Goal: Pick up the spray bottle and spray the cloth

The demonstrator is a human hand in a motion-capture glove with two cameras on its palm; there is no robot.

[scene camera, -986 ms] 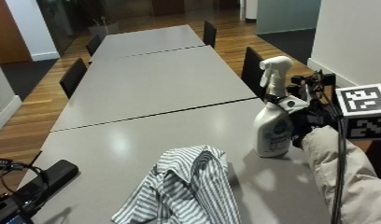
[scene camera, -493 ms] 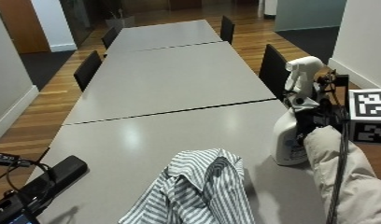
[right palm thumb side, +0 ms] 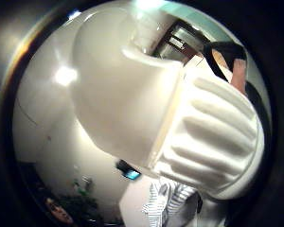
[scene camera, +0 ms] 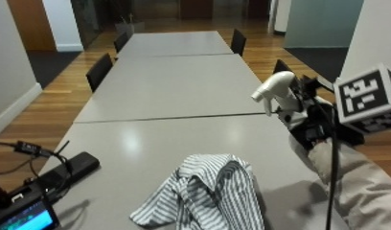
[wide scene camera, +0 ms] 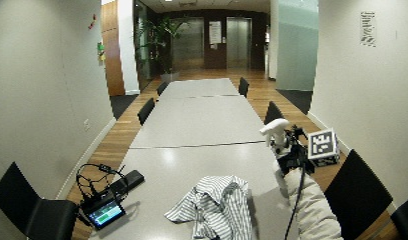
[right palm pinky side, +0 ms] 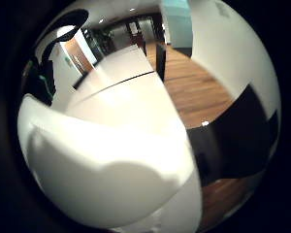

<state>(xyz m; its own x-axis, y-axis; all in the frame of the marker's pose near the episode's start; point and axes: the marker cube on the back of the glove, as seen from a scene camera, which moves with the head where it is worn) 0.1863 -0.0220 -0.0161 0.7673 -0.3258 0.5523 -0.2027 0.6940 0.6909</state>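
Observation:
A white spray bottle [scene camera: 276, 89] is off the grey table [scene camera: 157, 139], raised at its right edge with the nozzle pointing left. My gloved right hand [scene camera: 310, 130] grips it below the head and hides most of its body. Lower down, near the front of the table, a striped grey-and-white cloth [scene camera: 205, 196] lies crumpled, left of the hand. In the wide outside view the bottle [wide scene camera: 276, 131] sits above the hand [wide scene camera: 294, 157] and beyond the cloth [wide scene camera: 214, 205]. The bottle's head [right palm thumb side: 123, 94] fills the thumb side palm view, with the cloth [right palm thumb side: 163, 203] beneath. Its white body [right palm pinky side: 102, 170] fills the little finger side view.
A black device with cables [scene camera: 68, 167] and a small lit screen [scene camera: 26, 218] lie at the table's front left corner. Black chairs [scene camera: 99, 72] line the left side, and another chair [scene camera: 281, 67] stands at the right, just behind the bottle. A seam crosses the table beyond the cloth.
The bottle stood on the table a second ago; now my hand has lifted it clear, with the nozzle facing left. The outside camera has shifted too. The cloth has stayed put.

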